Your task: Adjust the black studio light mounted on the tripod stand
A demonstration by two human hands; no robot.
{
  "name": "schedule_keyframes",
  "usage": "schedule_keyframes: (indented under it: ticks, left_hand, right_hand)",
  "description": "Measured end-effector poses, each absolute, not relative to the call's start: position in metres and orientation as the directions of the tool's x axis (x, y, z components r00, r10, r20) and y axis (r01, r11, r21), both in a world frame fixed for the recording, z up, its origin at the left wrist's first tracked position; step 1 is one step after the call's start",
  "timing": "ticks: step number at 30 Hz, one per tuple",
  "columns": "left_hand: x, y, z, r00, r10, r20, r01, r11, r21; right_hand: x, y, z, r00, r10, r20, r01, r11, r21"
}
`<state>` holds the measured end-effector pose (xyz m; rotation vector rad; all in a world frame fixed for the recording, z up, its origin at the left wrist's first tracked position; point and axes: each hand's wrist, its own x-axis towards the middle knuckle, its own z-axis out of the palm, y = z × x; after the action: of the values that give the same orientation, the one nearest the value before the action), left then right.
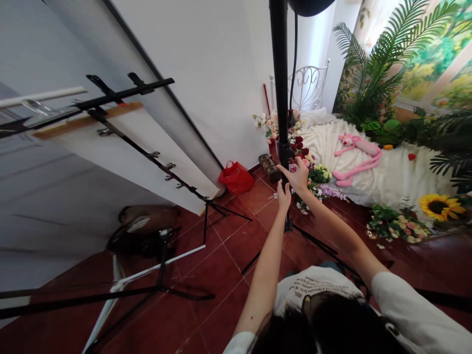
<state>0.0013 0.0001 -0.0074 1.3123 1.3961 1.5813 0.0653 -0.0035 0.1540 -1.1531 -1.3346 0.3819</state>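
Note:
A black light stand (279, 73) rises upright in front of me, with a cable hanging beside its pole and a dark round lamp part (311, 6) at the top. My left hand (283, 197) is closed around the lower part of the pole, its thumb pointing up. Just above it, my right hand (298, 178) is at the pole with thumb and fingers spread apart. The thumb crosses in front of the pole, and the fingers are close below a black clamp joint (284, 150). Some of the fingers are hidden.
Left stands a backdrop frame (136, 88) with clips and white boards (147, 162). A red bag (236, 177) sits by the wall. To the right are flowers (401, 223), a bed with white fabric (398, 172), a pink plush toy (363, 147) and palm leaves (383, 64). Stand legs (313, 238) spread across the tiles.

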Motion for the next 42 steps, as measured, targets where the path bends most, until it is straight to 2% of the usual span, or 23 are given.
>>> schedule_keyframes:
  ticks: [4,9,14,21,27,34,38,42]
  left_hand:
    - [0.003,0.001,-0.010,-0.303,0.917,0.261,0.129,-0.232,0.964]
    - [0.004,-0.001,-0.008,-0.323,0.904,0.279,0.150,-0.242,0.959]
    - [0.004,-0.003,-0.005,-0.302,0.901,0.311,0.151,-0.277,0.949]
    - [0.003,-0.002,-0.005,-0.282,0.902,0.326,0.160,-0.291,0.943]
    - [0.004,-0.002,-0.005,-0.296,0.896,0.332,0.154,-0.298,0.942]
    - [0.003,-0.002,-0.006,-0.297,0.896,0.329,0.162,-0.293,0.942]
    - [0.002,-0.003,-0.003,-0.270,0.902,0.338,0.156,-0.305,0.940]
    - [0.002,-0.004,-0.002,-0.266,0.907,0.327,0.172,-0.289,0.942]
  right_hand:
    - [0.076,-0.004,0.150,0.141,0.813,0.565,0.389,0.479,-0.787]
    - [0.112,-0.009,0.132,-0.206,0.779,0.592,0.440,0.614,-0.655]
    - [0.139,-0.009,0.102,-0.414,0.808,0.418,0.588,0.588,-0.555]
    - [0.139,0.002,0.083,-0.464,0.817,0.343,0.643,0.576,-0.504]
    - [0.139,-0.012,0.073,-0.459,0.805,0.377,0.649,0.593,-0.476]
    - [0.130,-0.010,0.060,-0.452,0.822,0.346,0.673,0.569,-0.472]
    - [0.126,0.007,0.061,-0.432,0.837,0.336,0.656,0.547,-0.519]
    - [0.127,0.028,0.063,-0.366,0.866,0.340,0.600,0.499,-0.625]
